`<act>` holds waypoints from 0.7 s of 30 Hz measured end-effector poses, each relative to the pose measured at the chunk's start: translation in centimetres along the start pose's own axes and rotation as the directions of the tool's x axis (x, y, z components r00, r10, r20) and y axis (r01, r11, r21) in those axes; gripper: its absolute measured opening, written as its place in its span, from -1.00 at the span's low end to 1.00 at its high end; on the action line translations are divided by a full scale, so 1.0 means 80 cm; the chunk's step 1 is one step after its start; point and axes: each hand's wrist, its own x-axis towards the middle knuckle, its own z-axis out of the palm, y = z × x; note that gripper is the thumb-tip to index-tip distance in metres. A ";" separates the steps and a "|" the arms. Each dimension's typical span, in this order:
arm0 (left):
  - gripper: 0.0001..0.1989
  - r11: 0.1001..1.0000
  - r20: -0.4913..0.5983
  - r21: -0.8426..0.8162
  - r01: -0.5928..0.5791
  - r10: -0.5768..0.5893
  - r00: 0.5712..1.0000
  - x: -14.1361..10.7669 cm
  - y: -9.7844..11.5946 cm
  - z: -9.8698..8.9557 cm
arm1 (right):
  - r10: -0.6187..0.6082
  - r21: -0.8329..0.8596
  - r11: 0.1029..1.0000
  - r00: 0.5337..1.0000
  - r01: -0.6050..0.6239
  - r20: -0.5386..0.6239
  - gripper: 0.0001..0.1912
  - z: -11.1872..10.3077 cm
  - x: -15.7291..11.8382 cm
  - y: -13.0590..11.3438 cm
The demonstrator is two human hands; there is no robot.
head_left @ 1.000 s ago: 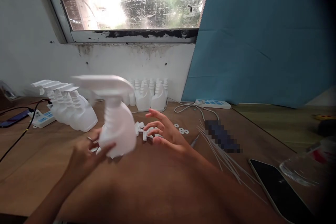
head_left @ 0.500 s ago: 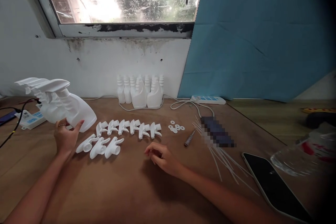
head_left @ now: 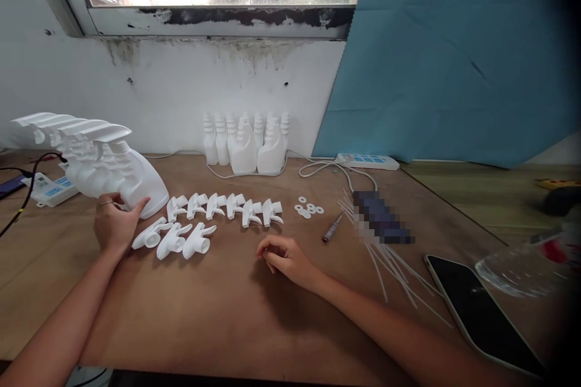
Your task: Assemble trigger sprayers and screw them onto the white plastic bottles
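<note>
At the left, my left hand (head_left: pixel 115 224) is closed around the lower body of a white spray bottle (head_left: pixel 144 184) with its spray head on. This bottle stands at the near end of a close row of similar spray bottles (head_left: pixel 82 163). To the right of that hand lie several loose white spray heads (head_left: pixel 170 240) in two rows. My right hand (head_left: pixel 285 260) hovers over the middle of the table, its fingers loosely curled in, with nothing visible in them. The nearest things to it are the spray heads at the right end of the back row (head_left: pixel 272 213).
White bottles without heads (head_left: pixel 244 148) stand by the wall. Small white washers (head_left: pixel 307 214), a small dark pointed tool (head_left: pixel 333 228), thin white tubes (head_left: pixel 394 275), a phone (head_left: pixel 481 308) and a clear plastic bottle (head_left: pixel 517 269) lie rightward. Power strips (head_left: pixel 370 161) with cables rest at the back and left.
The held spray bottle has come to stand closer against the row, tilted less than before. My left hand stays around it. The view has tipped downward; my right hand looks much the same.
</note>
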 end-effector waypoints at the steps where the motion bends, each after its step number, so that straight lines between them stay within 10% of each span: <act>1: -0.54 1.000 0.002 0.011 -0.008 0.008 1.000 0.000 0.000 0.000 | 0.001 0.003 1.000 1.000 -0.001 0.001 -0.88 0.000 0.000 0.000; 16: -0.49 0.999 0.004 -0.015 0.033 -0.033 0.999 0.009 -0.019 0.010 | 0.018 0.025 1.000 1.000 -0.018 0.004 -0.87 0.000 0.003 0.004; 21: -0.47 0.985 -0.164 -0.097 0.141 -0.156 0.974 0.016 -0.032 0.027 | -0.003 0.029 1.000 1.000 0.004 -0.017 -0.86 0.000 0.002 0.002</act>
